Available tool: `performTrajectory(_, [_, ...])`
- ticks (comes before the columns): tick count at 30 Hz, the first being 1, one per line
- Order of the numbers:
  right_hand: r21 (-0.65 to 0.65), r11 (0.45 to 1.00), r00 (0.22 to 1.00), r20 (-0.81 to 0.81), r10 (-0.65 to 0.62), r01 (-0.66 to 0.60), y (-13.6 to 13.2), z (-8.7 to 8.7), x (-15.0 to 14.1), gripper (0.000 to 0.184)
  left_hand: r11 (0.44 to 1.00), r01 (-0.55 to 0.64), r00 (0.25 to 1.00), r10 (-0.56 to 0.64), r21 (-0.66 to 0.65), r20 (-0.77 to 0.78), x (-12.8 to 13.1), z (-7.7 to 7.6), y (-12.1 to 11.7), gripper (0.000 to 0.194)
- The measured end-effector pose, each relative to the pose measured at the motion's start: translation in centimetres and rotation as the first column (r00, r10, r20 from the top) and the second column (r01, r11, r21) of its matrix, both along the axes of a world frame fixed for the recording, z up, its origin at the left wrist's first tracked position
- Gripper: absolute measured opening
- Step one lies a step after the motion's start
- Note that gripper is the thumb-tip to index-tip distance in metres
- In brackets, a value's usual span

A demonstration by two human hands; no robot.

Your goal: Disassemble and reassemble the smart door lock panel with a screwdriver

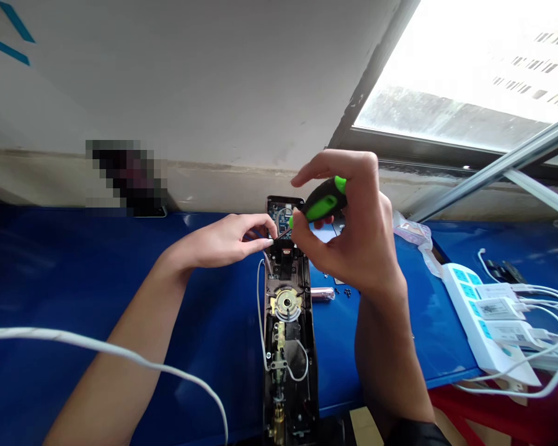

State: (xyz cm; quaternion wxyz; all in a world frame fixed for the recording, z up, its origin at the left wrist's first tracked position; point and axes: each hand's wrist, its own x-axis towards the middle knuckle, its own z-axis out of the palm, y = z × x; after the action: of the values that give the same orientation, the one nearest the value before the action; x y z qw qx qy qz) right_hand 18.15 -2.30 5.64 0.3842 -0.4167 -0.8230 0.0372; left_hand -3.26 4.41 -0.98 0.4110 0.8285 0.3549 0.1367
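An opened electronic door lock [287, 303] lies lengthwise on the table, showing a blue circuit board [283, 217] at its far end and brass parts at its middle and near end. My right hand [353, 229] grips a green and black screwdriver [325, 201], its shaft slanting down left toward the lower part of the board. Beside the shaft's tip, my left hand [244, 238] has thumb and index finger pinched together at the housing's left edge. What lies between those fingertips is too small to make out. Thin wires run along the lock.
On the blue table [204, 322], small dark screws [347, 292] and a pink cylinder [323, 294] lie right of the lock. A white power strip [469, 310] with plugged-in chargers stands at right. One white cable [121, 348] crosses over my left forearm. A wall and window border the back.
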Motion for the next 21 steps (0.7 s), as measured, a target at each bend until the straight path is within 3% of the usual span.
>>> performTrajectory(2, [-0.031, 1.000, 1.000, 0.006, 0.000, 0.000, -0.2, 0.4, -0.1, 0.041, 1.000, -0.006, 1.000, 0.006, 0.008, 0.001, 0.0, 0.1, 0.0, 0.026])
performTrajectory(6, [-0.020, 0.999, 0.999, 0.007, -0.033, 0.033, -0.2, 0.4, -0.1, 0.028, 1.000, -0.022, 1.000, 0.022, 0.011, -0.009, 0.0, 0.3, -0.1, 0.025])
performTrajectory(9, [-0.032, 0.999, 0.999, -0.029, -0.033, 0.032, -0.1, 0.3, 0.1, 0.031, 1.000, -0.015, 0.999, 0.016, 0.014, -0.031, -0.2, 0.6, -0.3, 0.026])
performTrajectory(16, [0.064, 0.996, 0.972, -0.233, -0.044, 0.061, -0.1, 0.5, 0.7, 0.038, 0.985, -0.071, 0.994, 0.083, 0.155, -0.068, -1.1, 2.2, -0.9, 0.038])
performTrajectory(21, [0.123, 0.990, 0.925, -0.379, -0.017, 0.068, -0.4, 0.5, 1.0, 0.038, 0.968, -0.074, 0.997, 0.077, 0.238, -0.004, 0.4, 2.4, -1.5, 0.032])
